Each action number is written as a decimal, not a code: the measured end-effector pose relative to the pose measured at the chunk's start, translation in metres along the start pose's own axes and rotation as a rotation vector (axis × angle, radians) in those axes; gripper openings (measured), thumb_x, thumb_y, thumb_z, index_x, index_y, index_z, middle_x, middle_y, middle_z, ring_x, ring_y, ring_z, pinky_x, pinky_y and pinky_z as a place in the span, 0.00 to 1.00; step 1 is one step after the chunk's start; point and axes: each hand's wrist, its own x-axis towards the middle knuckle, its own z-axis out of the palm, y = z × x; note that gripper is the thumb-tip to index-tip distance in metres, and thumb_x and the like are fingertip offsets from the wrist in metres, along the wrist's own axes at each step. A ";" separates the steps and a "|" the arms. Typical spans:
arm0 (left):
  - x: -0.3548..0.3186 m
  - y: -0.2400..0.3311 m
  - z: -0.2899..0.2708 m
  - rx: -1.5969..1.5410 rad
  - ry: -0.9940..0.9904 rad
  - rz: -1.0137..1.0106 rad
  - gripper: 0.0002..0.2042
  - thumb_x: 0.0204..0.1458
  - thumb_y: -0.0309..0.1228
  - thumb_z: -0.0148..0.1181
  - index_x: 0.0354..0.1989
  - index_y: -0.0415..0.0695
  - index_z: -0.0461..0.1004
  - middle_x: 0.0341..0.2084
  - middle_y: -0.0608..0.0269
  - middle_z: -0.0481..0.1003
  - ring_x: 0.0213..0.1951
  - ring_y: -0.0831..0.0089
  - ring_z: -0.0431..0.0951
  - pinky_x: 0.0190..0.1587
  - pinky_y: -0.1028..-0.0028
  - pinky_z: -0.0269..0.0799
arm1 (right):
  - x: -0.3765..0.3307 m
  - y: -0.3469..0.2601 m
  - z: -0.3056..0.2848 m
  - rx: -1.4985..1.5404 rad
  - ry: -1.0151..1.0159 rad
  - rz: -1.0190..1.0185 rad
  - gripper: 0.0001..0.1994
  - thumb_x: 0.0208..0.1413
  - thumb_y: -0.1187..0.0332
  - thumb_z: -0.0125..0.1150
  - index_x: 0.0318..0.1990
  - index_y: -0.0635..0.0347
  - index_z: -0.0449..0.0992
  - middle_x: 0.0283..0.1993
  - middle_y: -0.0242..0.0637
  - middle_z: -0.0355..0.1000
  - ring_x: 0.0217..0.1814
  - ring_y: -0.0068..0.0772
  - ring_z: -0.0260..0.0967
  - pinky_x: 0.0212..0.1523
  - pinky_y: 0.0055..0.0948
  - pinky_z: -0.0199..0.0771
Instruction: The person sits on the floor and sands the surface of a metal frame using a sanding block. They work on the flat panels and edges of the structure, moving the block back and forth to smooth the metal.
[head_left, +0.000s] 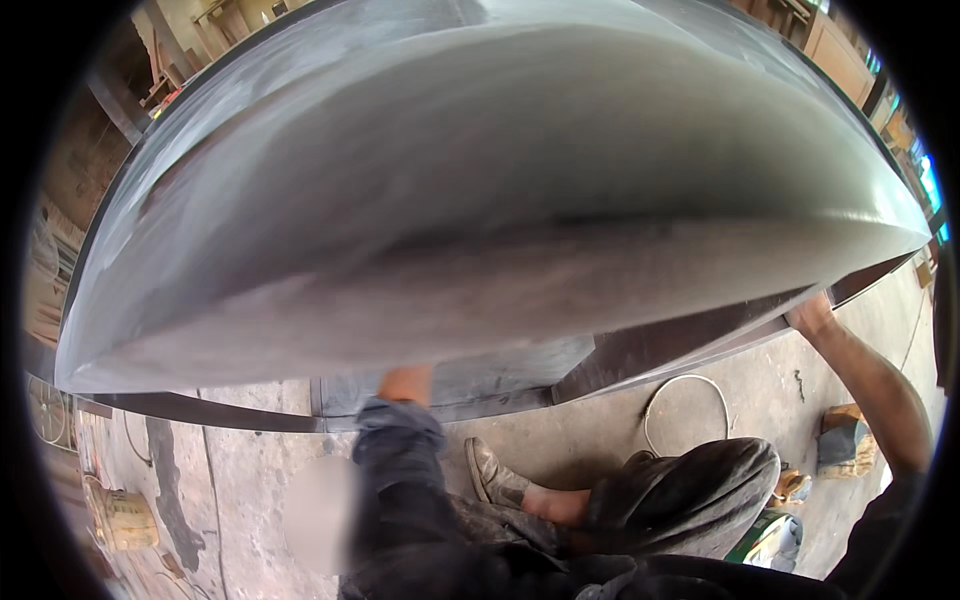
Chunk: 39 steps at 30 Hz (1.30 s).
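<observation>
A large grey panel [520, 170] with a smooth, streaky surface fills the upper view, its near edge raised and tilted over a dark frame [440, 408]. My left hand [405, 383] reaches in under the panel's near edge; only the wrist and its base show, so its fingers are hidden. At the right, my right hand [808, 314] is against the dark frame just below the panel's right end. The frame hides most of its fingers, and whether they grip cannot be made out. Between the arms, a dark compartment of the frame shows beneath the panel.
On the concrete floor lie a pale loop of cord [690, 412], a wooden block with a dark wrap [845, 440] and a green-and-white container [770, 540]. My shoe [495, 472] is under the frame's near side. A cylindrical tan container [128, 518] stands at left.
</observation>
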 end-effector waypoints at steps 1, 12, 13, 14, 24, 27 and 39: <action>0.007 -0.002 0.011 -0.004 0.065 0.033 0.18 0.57 0.24 0.48 0.56 0.36 0.70 0.59 0.45 0.69 0.62 0.47 0.66 0.64 0.57 0.62 | 0.005 -0.012 -0.005 0.024 0.036 0.004 0.16 0.69 0.64 0.41 0.51 0.68 0.70 0.57 0.56 0.68 0.60 0.65 0.61 0.54 0.52 0.64; -0.039 -0.014 -0.044 -0.014 -0.175 -0.234 0.19 0.58 0.24 0.46 0.57 0.36 0.70 0.61 0.43 0.68 0.67 0.50 0.61 0.68 0.59 0.58 | -0.003 0.016 0.002 0.034 0.000 0.030 0.17 0.63 0.69 0.43 0.55 0.69 0.68 0.59 0.60 0.64 0.59 0.67 0.58 0.61 0.52 0.60; -0.024 -0.004 -0.028 -0.030 -0.125 -0.183 0.19 0.58 0.24 0.46 0.58 0.36 0.70 0.61 0.43 0.67 0.67 0.51 0.61 0.68 0.59 0.58 | -0.007 0.032 0.005 -0.004 0.018 -0.027 0.17 0.63 0.69 0.44 0.55 0.69 0.68 0.58 0.59 0.64 0.58 0.67 0.59 0.61 0.51 0.61; -0.011 0.008 -0.016 -0.053 -0.070 -0.148 0.19 0.58 0.24 0.46 0.58 0.36 0.70 0.61 0.43 0.67 0.67 0.51 0.60 0.69 0.60 0.57 | -0.004 0.037 0.005 -0.059 0.039 -0.087 0.17 0.64 0.68 0.43 0.55 0.70 0.68 0.58 0.59 0.64 0.58 0.67 0.60 0.61 0.51 0.61; -0.080 -0.031 -0.052 0.000 -0.213 -0.287 0.18 0.57 0.25 0.49 0.56 0.40 0.73 0.56 0.49 0.74 0.59 0.52 0.71 0.64 0.58 0.64 | -0.018 0.060 0.004 -0.164 -0.022 -0.110 0.19 0.60 0.74 0.48 0.58 0.69 0.68 0.59 0.58 0.64 0.61 0.64 0.59 0.64 0.50 0.60; -0.110 -0.119 -0.009 0.140 -0.007 -0.123 0.18 0.58 0.26 0.49 0.56 0.40 0.72 0.55 0.50 0.74 0.59 0.52 0.71 0.64 0.58 0.65 | 0.000 0.031 0.025 -0.024 0.021 -0.111 0.18 0.59 0.75 0.48 0.57 0.68 0.68 0.59 0.57 0.64 0.60 0.63 0.59 0.63 0.50 0.61; -0.100 -0.143 0.009 0.174 0.134 0.178 0.19 0.57 0.22 0.50 0.58 0.37 0.70 0.57 0.48 0.72 0.65 0.54 0.64 0.69 0.62 0.57 | 0.011 0.004 0.024 0.151 0.026 0.012 0.18 0.61 0.72 0.46 0.57 0.67 0.67 0.58 0.56 0.64 0.59 0.61 0.60 0.61 0.48 0.61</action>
